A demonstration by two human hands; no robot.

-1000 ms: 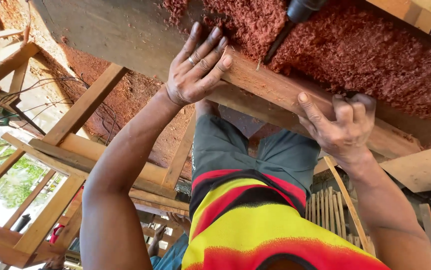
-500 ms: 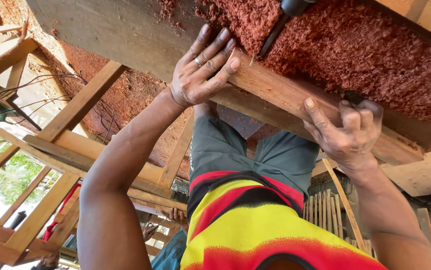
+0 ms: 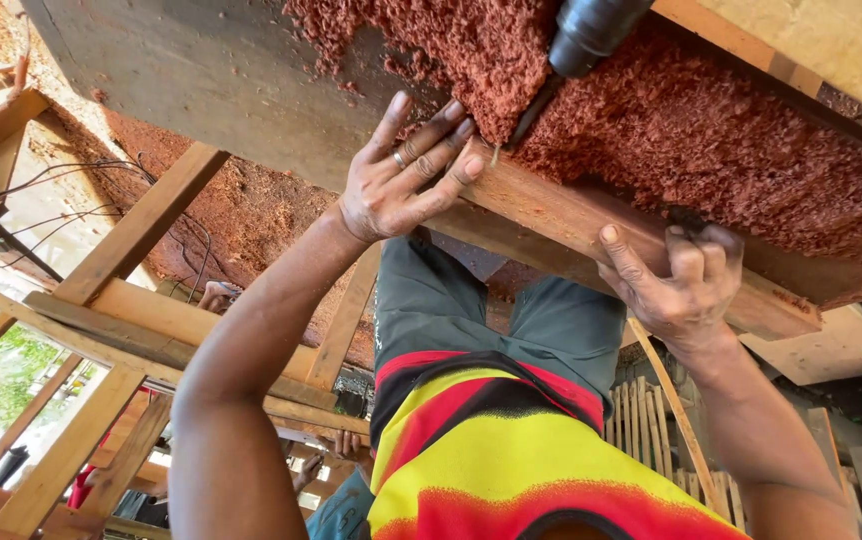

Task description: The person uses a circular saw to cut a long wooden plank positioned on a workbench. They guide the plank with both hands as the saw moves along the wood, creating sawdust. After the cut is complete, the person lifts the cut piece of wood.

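A long wooden plank (image 3: 571, 215) lies across a grey work surface (image 3: 211, 80), half buried in a heap of red sawdust (image 3: 691, 130). My left hand (image 3: 401, 185), a ring on one finger, rests flat on the plank with its fingers spread, their tips touching the sawdust. My right hand (image 3: 686, 285) curls over the plank's near edge further right and grips it. A black cylindrical tool part (image 3: 591, 35) hangs over the sawdust just beyond my left fingertips. My yellow, red and black shirt (image 3: 511, 450) and grey shorts (image 3: 481, 310) fill the lower middle.
Wooden frame beams (image 3: 141, 230) and stacked boards (image 3: 151, 320) stand at the left, with black cables (image 3: 41, 190) running over them. Thin wooden slats (image 3: 641, 420) lean at the lower right. Sawdust covers the floor (image 3: 251, 210). Another person's hand (image 3: 346, 445) shows low behind me.
Both hands stay on the plank. My left hand has shifted slightly along it toward the black tool part, and the right hand keeps its grip.
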